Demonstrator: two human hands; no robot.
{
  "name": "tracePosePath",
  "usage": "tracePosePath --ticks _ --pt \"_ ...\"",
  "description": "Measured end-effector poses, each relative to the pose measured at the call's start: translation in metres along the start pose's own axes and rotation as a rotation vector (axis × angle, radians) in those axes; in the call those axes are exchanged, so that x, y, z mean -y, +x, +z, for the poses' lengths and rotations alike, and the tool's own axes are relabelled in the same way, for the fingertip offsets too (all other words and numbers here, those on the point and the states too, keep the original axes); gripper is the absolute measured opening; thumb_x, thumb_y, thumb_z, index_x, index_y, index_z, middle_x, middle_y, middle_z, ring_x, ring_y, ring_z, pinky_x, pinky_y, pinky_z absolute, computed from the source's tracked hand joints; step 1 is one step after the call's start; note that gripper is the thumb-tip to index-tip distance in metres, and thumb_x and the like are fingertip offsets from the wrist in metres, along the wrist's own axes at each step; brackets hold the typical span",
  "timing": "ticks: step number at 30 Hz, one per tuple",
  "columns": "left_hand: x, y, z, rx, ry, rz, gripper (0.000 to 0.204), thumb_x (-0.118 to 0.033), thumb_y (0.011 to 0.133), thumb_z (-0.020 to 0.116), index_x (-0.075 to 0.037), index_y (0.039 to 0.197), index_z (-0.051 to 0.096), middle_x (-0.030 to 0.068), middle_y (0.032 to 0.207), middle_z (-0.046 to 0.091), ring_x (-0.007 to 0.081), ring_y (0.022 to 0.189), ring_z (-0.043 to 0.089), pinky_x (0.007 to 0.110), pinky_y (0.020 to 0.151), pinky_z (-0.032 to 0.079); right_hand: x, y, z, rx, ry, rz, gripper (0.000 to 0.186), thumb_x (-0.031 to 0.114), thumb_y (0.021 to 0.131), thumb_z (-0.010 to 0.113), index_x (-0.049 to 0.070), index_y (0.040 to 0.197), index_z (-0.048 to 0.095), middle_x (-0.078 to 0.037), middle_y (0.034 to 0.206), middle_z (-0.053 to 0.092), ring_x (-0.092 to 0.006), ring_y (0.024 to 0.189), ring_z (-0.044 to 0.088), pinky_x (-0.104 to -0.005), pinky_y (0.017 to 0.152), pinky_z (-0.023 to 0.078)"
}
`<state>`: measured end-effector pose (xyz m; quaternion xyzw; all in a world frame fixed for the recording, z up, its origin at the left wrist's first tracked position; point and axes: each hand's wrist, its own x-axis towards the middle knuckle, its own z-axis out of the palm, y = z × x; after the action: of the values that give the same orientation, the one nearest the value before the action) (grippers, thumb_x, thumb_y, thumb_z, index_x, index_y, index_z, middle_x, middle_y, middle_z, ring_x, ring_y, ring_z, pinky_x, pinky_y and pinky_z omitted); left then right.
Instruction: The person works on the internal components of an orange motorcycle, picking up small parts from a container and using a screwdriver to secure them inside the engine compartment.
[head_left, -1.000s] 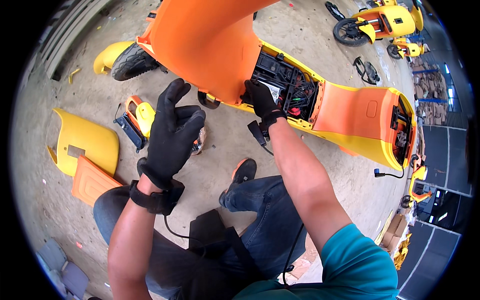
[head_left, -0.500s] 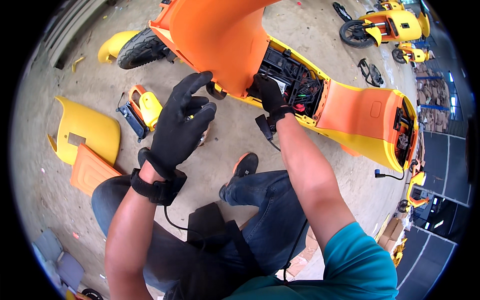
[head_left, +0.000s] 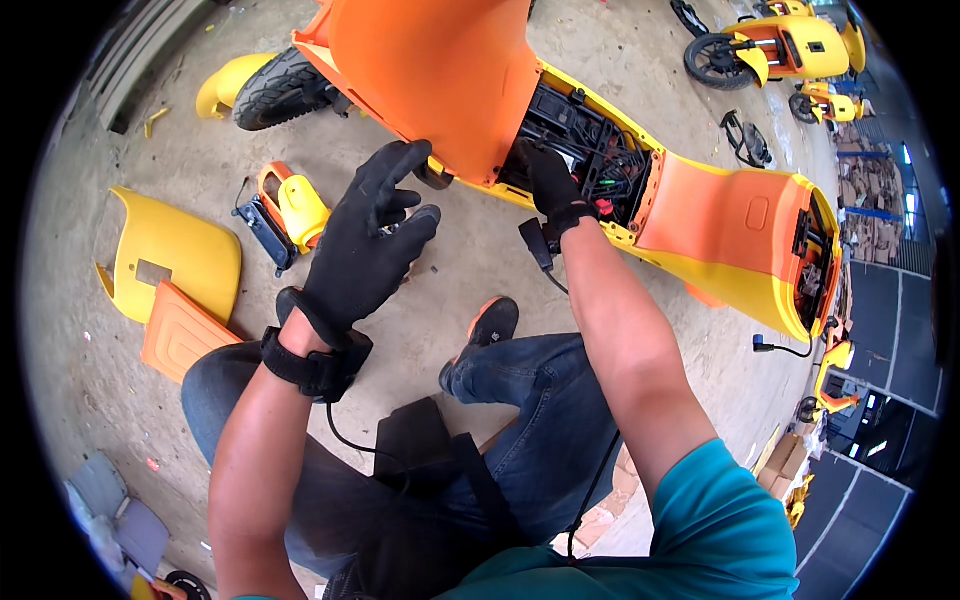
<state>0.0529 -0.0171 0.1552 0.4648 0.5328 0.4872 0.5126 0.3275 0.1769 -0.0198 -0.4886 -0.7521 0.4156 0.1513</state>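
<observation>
My left hand [head_left: 365, 240], in a black glove, has its fingers bent but apart; its raised fingertip is at the lower edge of the scooter's orange panel [head_left: 430, 70], and I cannot tell whether it touches. My right hand [head_left: 545, 180], also gloved, reaches into the open compartment [head_left: 615, 185] of the yellow-orange scooter, beside that panel's edge. Its fingertips are in shadow, hiding what they touch or hold. Dark wiring, black parts and small red and green pieces show in the compartment. Straps with small black boxes and cables are on both wrists.
A scooter wheel [head_left: 270, 100] is at upper left. A yellow panel [head_left: 200, 260], an orange mat-shaped piece [head_left: 185, 340] and a smaller yellow-orange assembly [head_left: 295, 210] lie on the concrete floor. More scooters [head_left: 800, 50] stand at upper right, with cardboard [head_left: 785, 460] at lower right.
My left hand has moved up and right toward the orange panel's edge. My right hand stays in the compartment, shifting slightly. The whole view has shifted a little.
</observation>
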Motion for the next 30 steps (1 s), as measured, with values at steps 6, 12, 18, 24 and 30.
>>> tracePosePath --ticks 6,12,18,24,30 --pt "0.002 -0.002 -0.003 -0.001 0.03 0.008 0.058 -0.012 0.09 0.064 -0.011 0.145 0.047 0.0121 0.142 0.048 0.0234 0.109 0.06 0.034 0.095 0.05 0.049 -0.013 -0.005 -0.028 -0.216 0.001 0.033 0.019 0.105 0.044 0.003 0.131 0.058 -0.012 0.121 0.067 -0.0206 0.109 0.066 -0.0325 0.096 0.05" --pt "0.003 0.0 0.001 0.02 0.017 0.01 0.058 -0.01 0.09 0.064 -0.012 0.145 0.047 0.0121 0.141 0.048 0.023 0.109 0.06 0.033 0.096 0.05 -0.033 0.009 0.01 -0.067 0.309 0.064 0.034 0.021 0.106 0.045 0.0 0.128 0.058 -0.012 0.122 0.067 -0.0192 0.105 0.068 -0.0322 0.092 0.054" --pt "0.001 -0.002 -0.003 0.023 0.027 0.003 0.057 -0.011 0.091 0.065 -0.012 0.145 0.048 0.0125 0.142 0.046 0.023 0.11 0.06 0.033 0.096 0.05 -0.036 0.012 0.014 -0.066 0.284 -0.017 0.036 0.025 0.105 0.046 -0.002 0.126 0.06 -0.013 0.12 0.068 -0.0198 0.105 0.068 -0.0309 0.09 0.055" --pt "0.0 -0.003 -0.003 0.021 0.034 0.009 0.056 -0.012 0.091 0.065 -0.012 0.144 0.048 0.0123 0.143 0.046 0.0226 0.11 0.059 0.033 0.096 0.049 -0.032 0.01 0.013 -0.057 0.329 0.028 0.034 0.021 0.105 0.044 -0.002 0.126 0.06 -0.013 0.119 0.068 -0.0208 0.106 0.068 -0.031 0.09 0.055" --pt "0.004 -0.005 -0.005 0.01 0.01 0.028 0.055 -0.01 0.091 0.064 -0.012 0.144 0.049 0.0123 0.143 0.046 0.0228 0.112 0.059 0.033 0.097 0.049 0.015 0.0 0.003 -0.002 -0.37 -0.031 0.029 0.012 0.101 0.047 0.002 0.126 0.06 -0.015 0.116 0.069 -0.0233 0.104 0.069 -0.0316 0.09 0.055"
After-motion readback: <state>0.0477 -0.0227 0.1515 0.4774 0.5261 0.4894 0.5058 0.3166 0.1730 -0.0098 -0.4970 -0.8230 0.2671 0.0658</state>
